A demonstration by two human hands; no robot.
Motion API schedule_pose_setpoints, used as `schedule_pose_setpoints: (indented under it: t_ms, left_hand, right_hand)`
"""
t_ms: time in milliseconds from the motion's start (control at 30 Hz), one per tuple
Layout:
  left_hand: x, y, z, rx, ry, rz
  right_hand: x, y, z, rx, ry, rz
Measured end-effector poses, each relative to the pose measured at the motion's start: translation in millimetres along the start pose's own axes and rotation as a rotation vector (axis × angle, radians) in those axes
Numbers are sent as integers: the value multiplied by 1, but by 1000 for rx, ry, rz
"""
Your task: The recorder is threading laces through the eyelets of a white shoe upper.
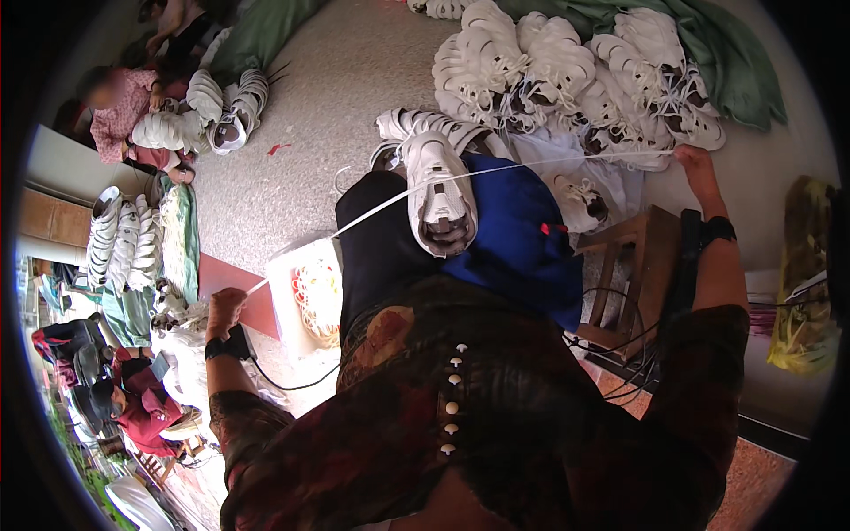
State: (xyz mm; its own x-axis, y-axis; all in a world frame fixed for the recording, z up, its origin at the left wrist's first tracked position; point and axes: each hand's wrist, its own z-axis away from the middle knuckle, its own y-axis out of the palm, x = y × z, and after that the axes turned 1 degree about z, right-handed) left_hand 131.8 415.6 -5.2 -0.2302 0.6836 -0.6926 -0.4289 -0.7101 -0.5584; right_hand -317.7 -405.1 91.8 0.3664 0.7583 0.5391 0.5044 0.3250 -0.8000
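A white sneaker (438, 190) rests on my lap between my thighs, its opening toward me. A long white shoelace (372, 212) stretches in a nearly straight line across the shoe. Out at the left, my left hand (227, 308) is closed around one end of the lace. Far to the right and higher up, my right hand (694, 163) grips the other end. Both arms are spread wide. Just beyond the sneaker lies a row of more white shoes (434, 126). Blue cloth (513, 239) covers my right thigh.
Left of my knees stands a white container (282, 265) holding coiled laces. A wooden stool (642, 265) with dark cables is at my right. Heaped white sneakers (531, 66) lie ahead on green sheeting (744, 71). Other people, one in a checked shirt (119, 124), sit at left.
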Motion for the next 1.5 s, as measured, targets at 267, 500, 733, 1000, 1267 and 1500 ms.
schedule_pose_setpoints:
  t_ms: [267, 500, 733, 1000, 1267, 1500]
  left_hand:
    - [70, 4, -19, -72, 317, -139]
    - [-84, 138, 17, 209, 84, 480]
    - [-231, 251, 34, 758, 337, 343]
    - [-228, 284, 16, 613, 327, 464]
    - [-227, 286, 21, 572, 357, 512]
    - [-252, 304, 52, 475, 529, 439]
  right_hand:
    - [-65, -57, 24, 149, 296, 342]
    - [68, 102, -6, 387, 353, -154]
    - [210, 279, -3, 462, 81, -927]
    - [234, 320, -6, 104, 45, -441]
    - [250, 321, -3, 60, -47, -100]
    - [254, 315, 7, -85, -4, -198]
